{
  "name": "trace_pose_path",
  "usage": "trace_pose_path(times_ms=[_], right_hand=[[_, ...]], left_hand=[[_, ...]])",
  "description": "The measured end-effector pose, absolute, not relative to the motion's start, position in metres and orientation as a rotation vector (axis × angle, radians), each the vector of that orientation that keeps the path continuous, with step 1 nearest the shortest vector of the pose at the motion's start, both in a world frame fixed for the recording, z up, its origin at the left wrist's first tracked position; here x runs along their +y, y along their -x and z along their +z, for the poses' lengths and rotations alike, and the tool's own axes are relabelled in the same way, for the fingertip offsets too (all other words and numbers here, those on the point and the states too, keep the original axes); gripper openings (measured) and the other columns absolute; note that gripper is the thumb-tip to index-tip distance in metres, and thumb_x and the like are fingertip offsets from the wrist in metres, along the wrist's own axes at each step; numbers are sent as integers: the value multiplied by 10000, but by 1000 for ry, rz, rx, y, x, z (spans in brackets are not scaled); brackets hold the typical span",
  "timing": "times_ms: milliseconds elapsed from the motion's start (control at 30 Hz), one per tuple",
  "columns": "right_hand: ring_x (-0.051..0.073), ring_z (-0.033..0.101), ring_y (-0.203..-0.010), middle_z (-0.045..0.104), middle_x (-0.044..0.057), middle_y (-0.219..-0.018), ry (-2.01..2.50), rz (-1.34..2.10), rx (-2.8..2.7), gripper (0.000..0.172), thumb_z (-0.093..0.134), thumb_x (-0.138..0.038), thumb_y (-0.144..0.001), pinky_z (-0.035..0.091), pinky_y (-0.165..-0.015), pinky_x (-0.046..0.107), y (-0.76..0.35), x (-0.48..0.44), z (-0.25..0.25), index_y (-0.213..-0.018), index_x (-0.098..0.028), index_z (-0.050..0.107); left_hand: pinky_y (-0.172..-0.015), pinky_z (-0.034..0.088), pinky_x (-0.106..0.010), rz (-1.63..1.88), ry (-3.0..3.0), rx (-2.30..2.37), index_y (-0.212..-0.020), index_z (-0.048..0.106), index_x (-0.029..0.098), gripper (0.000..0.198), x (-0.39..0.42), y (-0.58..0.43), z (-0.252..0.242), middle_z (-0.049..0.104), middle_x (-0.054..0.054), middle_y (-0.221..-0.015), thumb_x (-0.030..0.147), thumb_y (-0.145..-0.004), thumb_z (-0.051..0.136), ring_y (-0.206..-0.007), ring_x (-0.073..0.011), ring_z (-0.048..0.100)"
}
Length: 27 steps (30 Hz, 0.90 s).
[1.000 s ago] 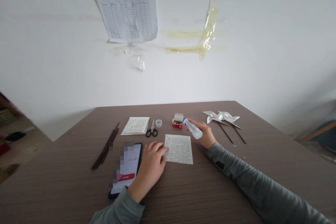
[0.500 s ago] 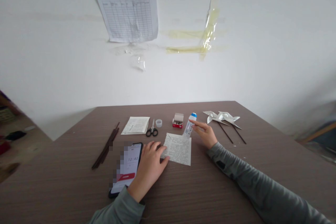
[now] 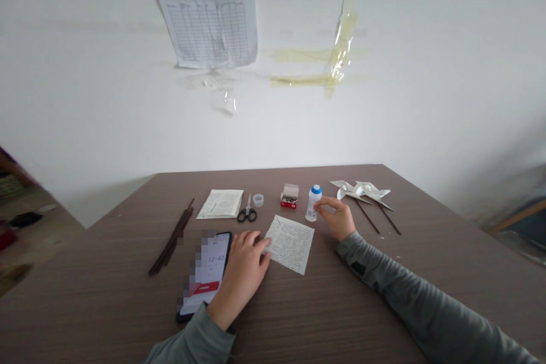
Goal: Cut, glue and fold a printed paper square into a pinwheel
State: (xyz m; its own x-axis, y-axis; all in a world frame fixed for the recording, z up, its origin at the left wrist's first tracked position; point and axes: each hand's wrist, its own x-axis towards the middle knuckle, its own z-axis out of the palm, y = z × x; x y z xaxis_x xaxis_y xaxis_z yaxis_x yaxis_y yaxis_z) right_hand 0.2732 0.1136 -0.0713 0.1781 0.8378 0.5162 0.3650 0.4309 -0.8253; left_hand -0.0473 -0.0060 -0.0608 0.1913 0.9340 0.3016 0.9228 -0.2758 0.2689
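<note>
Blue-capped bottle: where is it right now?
In the head view, the blue-capped bottle stands upright just right of the open red box, with the right hand at its right side.

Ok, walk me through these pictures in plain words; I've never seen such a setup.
There is no machine here, just a person's two bare hands. One camera, worn on the head, looks forward and down over the table.

The left hand touches the edge of a printed sheet. The right hand has its fingertips at an upright blue-capped bottle; how firmly, I can't tell.

Around them lie a phone, dark sticks, folded papers, scissors, a small clear cup, an open red box and paper pinwheels on sticks.
</note>
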Motion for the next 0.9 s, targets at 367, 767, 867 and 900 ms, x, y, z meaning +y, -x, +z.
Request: trace_pose_path(times_ms=[367,767,867,900], right_hand=[[407,903,-1059,914,100,-990,1163,593,-1256,658,1094,-755,-630,745,-1094,634,-266,115,-70,-918,-338,674],[359,923,-954,943,76,-1017,1223,592,-1399,405,1002,-537,-756,780,-992,566,-266,109,-62,-1021,-307,799],[368,933,-962,952,79,-1011,1220,551,-1421,365,972,-535,-785,776,-996,566,-266,109,-64,-1025,-305,822],[372,935,-965,956,83,-1017,1214,546,-1426,363,962,-536,-788,773,-999,569,-266,109,-65,-1035,-303,835]], left_hand=[[-1467,605,-758,727,-2379,1704,-1501,975,282,450,-6,46,-65,907,-164,-1685,137,-1102,825,-1613,-437,834],[-1515,536,-788,609,-2326,1693,-1476,981,303,446,-13,41,-46,909,-148,-1699,156,-1073,859,-1673,-445,797],[-1532,498,-811,596,-2306,1719,-1464,981,301,450,-13,41,-45,904,-154,-1708,131,-1071,843,-1699,-449,781],[-1534,492,-817,597,-2303,1728,-1456,982,300,452,-13,41,-45,906,-156,-1703,119,-1066,840,-1699,-449,782]])
